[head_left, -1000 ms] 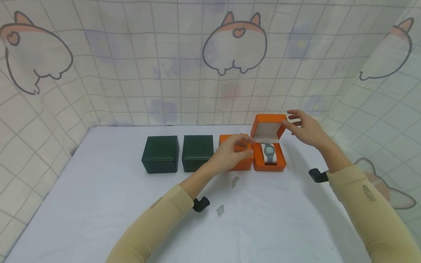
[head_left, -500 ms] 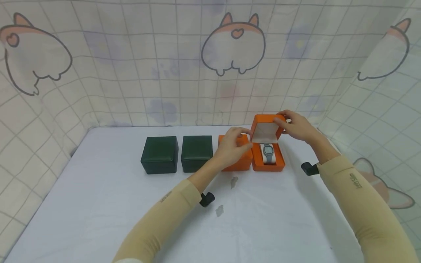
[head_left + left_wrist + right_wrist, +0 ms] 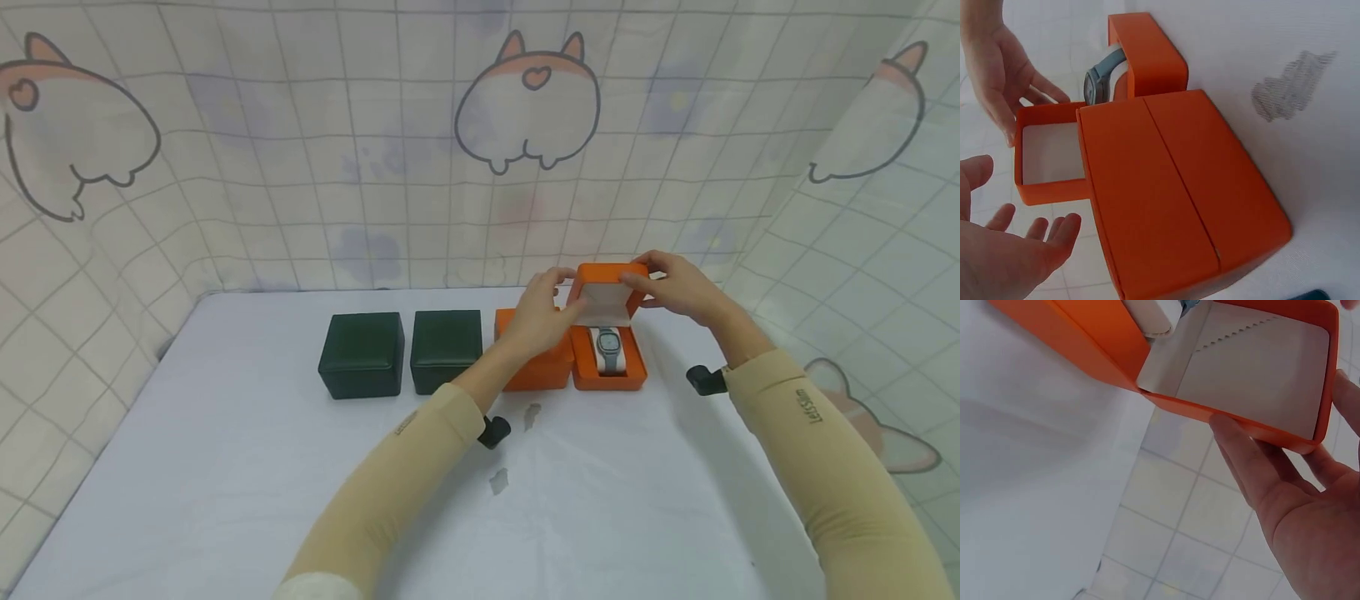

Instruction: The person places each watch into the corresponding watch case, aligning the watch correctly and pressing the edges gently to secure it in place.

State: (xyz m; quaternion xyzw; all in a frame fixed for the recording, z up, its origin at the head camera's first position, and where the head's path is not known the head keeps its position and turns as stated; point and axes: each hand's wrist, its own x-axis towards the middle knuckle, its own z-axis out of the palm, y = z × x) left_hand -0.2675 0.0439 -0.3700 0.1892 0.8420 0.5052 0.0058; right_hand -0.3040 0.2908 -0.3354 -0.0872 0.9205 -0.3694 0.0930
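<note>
An orange watch box (image 3: pixel 610 381) stands with its lid (image 3: pixel 604 302) raised. Inside, a grey-strapped watch (image 3: pixel 610 343) with a square face sits on a white cushion (image 3: pixel 1124 69). My right hand (image 3: pixel 678 287) holds the lid's right corner, thumb on the front edge and fingers along the outside (image 3: pixel 1297 494). Beside the lid's left side is my left hand (image 3: pixel 542 312), thumb and fingers spread; in the left wrist view a gap shows between it (image 3: pixel 1016 253) and the lid. Below that hand a second orange box (image 3: pixel 551 371) is closed, partly hidden by it.
Two closed dark green boxes (image 3: pixel 363 354) (image 3: pixel 447 350) stand to the left in the same row. The white tablecloth (image 3: pixel 225 467) has small grey patches (image 3: pixel 499 481) in front of the row. A patterned curtain (image 3: pixel 375 167) hangs behind the table.
My right hand has moved left onto the lid's right corner and grips it. The left hand has moved up and slightly right towards the lid's left side. The boxes stay in place.
</note>
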